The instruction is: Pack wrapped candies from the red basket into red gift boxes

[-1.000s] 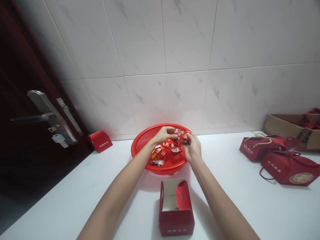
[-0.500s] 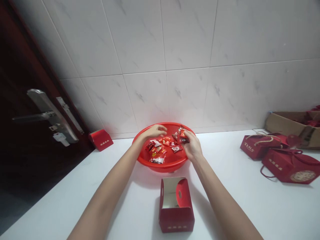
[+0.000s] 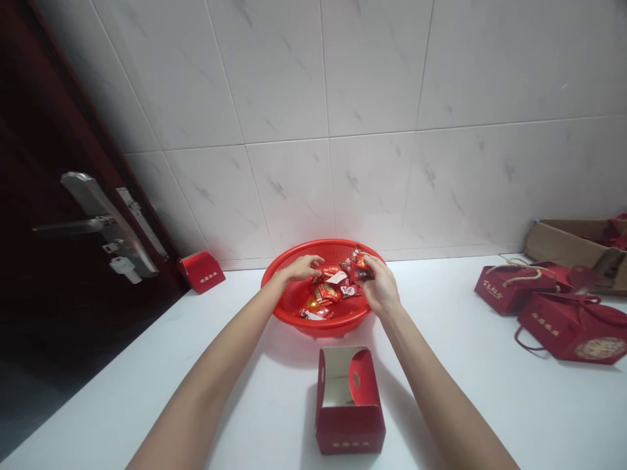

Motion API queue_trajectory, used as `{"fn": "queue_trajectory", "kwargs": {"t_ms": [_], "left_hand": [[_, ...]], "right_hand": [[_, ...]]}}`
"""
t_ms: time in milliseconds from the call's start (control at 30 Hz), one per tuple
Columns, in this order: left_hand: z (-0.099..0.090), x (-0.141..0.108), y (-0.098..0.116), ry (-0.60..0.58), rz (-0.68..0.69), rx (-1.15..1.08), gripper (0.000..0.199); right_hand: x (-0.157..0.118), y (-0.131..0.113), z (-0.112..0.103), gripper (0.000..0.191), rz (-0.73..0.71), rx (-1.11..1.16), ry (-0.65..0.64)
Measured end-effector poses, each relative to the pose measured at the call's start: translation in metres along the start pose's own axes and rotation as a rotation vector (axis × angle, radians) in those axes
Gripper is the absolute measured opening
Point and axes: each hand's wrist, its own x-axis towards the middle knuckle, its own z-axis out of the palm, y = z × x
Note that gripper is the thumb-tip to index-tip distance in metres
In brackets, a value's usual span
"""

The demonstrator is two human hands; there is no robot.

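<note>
A red plastic basket [image 3: 295,320] stands on the white table near the wall, with several wrapped candies [image 3: 327,292] in it. Over its left part my left hand [image 3: 302,267] has curled fingers at the edge of the candies; whether it grips one is too small to tell. At the basket's right side my right hand [image 3: 381,284] holds a bunch of red and dark wrapped candies [image 3: 361,266]. In front of the basket sits an open red box [image 3: 349,427] with a pale inside, its flaps up.
Closed red gift boxes with cord handles [image 3: 514,287] stand on the right. Behind them is a brown cardboard carton [image 3: 553,243] with red things inside. A small red box [image 3: 202,272] is at the back left, beside a dark door [image 3: 44,294] with a metal handle.
My left hand has lowered towards the candies, and the loose candies have shifted rightward in the basket. My right hand still holds its bunch. The view has moved slightly.
</note>
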Motion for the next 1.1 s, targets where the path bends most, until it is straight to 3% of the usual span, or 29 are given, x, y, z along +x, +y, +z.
{"fn": "queue_trajectory", "kwargs": {"t_ms": [200, 367, 533, 667, 800, 933, 1000, 1100], "left_hand": [[0.007, -0.009, 0.009, -0.078, 0.048, 0.105, 0.037], [0.020, -0.009, 0.019, -0.257, 0.151, 0.343, 0.050], [0.019, -0.005, 0.014, -0.175, 0.081, 0.396, 0.026], [0.011, -0.005, 0.008, -0.088, 0.026, 0.365, 0.025], [0.009, -0.010, 0.014, -0.081, 0.014, 0.299, 0.027], [0.014, -0.016, 0.026, -0.286, 0.077, 0.133, 0.034], [0.019, -0.016, 0.030, -0.401, 0.100, 0.169, 0.044], [0.026, -0.014, 0.030, -0.441, 0.118, 0.308, 0.052]], "right_hand": [[0.000, 0.001, 0.000, 0.010, 0.006, 0.011, -0.009], [-0.002, -0.001, 0.001, 0.009, 0.009, 0.013, -0.002], [-0.001, -0.001, 0.000, 0.013, -0.005, 0.001, -0.013], [0.000, 0.000, 0.000, 0.012, -0.007, 0.006, -0.027], [0.000, 0.000, 0.000, 0.012, -0.003, 0.014, -0.043], [0.002, 0.001, -0.002, 0.012, -0.005, 0.013, -0.036], [0.002, 0.001, -0.003, 0.012, -0.005, 0.023, -0.034], [0.003, 0.001, -0.003, 0.012, -0.005, 0.033, -0.020]]}}
